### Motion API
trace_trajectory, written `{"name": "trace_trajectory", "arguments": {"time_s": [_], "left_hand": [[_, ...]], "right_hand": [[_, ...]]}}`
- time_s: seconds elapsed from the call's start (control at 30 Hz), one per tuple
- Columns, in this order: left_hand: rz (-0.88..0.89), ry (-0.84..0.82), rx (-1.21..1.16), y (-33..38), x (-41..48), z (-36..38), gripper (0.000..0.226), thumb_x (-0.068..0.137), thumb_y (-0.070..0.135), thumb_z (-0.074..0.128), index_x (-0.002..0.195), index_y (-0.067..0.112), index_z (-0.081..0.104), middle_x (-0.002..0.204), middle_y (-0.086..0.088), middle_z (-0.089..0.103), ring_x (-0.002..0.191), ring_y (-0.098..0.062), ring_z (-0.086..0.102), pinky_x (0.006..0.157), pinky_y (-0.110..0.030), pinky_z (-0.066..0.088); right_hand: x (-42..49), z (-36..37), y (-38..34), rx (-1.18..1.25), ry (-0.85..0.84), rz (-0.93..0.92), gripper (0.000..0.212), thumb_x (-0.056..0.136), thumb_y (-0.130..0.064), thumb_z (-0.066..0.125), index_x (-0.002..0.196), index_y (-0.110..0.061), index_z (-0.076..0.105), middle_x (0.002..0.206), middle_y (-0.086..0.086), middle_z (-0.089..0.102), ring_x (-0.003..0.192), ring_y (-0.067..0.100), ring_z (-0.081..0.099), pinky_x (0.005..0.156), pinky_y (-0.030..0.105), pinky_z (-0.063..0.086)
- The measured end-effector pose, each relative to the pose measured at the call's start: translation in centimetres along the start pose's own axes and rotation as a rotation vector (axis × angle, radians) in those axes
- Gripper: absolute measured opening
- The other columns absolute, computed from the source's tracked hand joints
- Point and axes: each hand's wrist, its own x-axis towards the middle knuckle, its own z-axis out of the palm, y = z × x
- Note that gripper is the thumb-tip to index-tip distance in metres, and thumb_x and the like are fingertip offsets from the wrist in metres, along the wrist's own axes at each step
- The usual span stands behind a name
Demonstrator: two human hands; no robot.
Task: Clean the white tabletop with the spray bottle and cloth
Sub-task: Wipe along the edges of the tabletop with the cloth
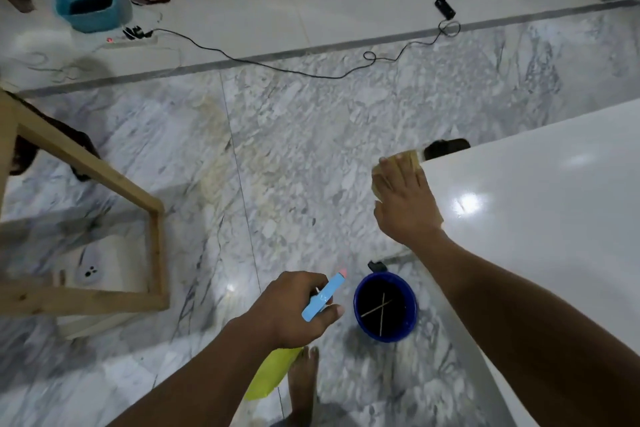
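Bare foot point(303, 388) on the marble floor is the closest thing here, and just above it the left hand point(298, 310) is wrapped tight around the neck of a yellow-green plastic spray bottle with a light blue trigger head point(323, 296), held out over the floor and pointing away from the table. Beside it sits a round dark blue bucket point(384, 307) with two thin sticks crossed inside.

Further out, the right hand point(405, 203) lies flat, fingers spread, pressing a tan folded cloth point(393, 168) onto the corner of the glossy white tabletop point(536, 218). Part of the cloth hangs off the edge.

So it looks like the wiping step, right at the corner. My two cents: keep the palm flat with even pressure, and pull strokes inward from the edge so gunk doesn't just get shoved onto the floor. Overlap each pass. The surface is shiny enough that glare will show streaks, so use that. Mind the bottle too, since a stray squeeze would wet the marble near bare toes. Black cable point(277, 68) way back is no bother.
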Motion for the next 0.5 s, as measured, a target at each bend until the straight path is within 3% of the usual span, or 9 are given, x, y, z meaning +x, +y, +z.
{"name": "trace_trajectory", "arguments": {"time_s": [0.17, 0.27, 0.43, 0.5], "left_hand": [[-0.014, -0.016, -0.044, 0.6, -0.2, 0.5, 0.033, 0.088, 0.051, 0.074, 0.083, 0.019, 0.067, 0.081, -0.004, 0.073, 0.075, -0.022, 0.068, 0.073, -0.037, 0.056], [-0.012, -0.009, -0.062, 1.8, -0.7, 0.8, 0.032, 0.089, 0.049, 0.075, 0.083, 0.018, 0.067, 0.081, -0.005, 0.073, 0.077, -0.023, 0.069, 0.077, -0.041, 0.057], [-0.011, 0.002, -0.01, 3.4, -2.0, 2.4, 0.031, 0.088, 0.05, 0.075, 0.085, 0.02, 0.068, 0.082, -0.003, 0.073, 0.077, -0.024, 0.069, 0.077, -0.044, 0.058], [-0.008, 0.002, -0.001, 4.4, -3.2, 3.7, 0.032, 0.087, 0.052, 0.074, 0.084, 0.021, 0.067, 0.081, -0.002, 0.073, 0.077, -0.024, 0.069, 0.077, -0.044, 0.058]], "right_hand": [[-0.9, 0.6, 0.4, -0.087, -0.046, -0.007, 0.072, 0.084, -0.011, 0.049, 0.153, -0.004, 0.031, 0.165, 0.014, 0.014, 0.153, 0.037, 0.002, 0.123, 0.054, 0.008], [-3.2, 0.6, 0.5, -0.081, -0.069, -0.008, 0.075, 0.087, -0.01, 0.044, 0.157, -0.007, 0.017, 0.167, 0.011, -0.004, 0.152, 0.034, -0.011, 0.122, 0.051, -0.002], [-9.1, 0.0, -0.1, -0.029, -0.124, 0.017, 0.09, 0.086, -0.021, 0.06, 0.158, -0.007, 0.008, 0.165, 0.012, -0.012, 0.151, 0.035, -0.015, 0.123, 0.054, 0.0], [-11.7, -0.1, -0.1, -0.021, -0.14, 0.006, 0.089, 0.088, -0.023, 0.057, 0.158, -0.007, 0.005, 0.165, 0.012, -0.015, 0.15, 0.034, -0.018, 0.123, 0.054, -0.001]]}}
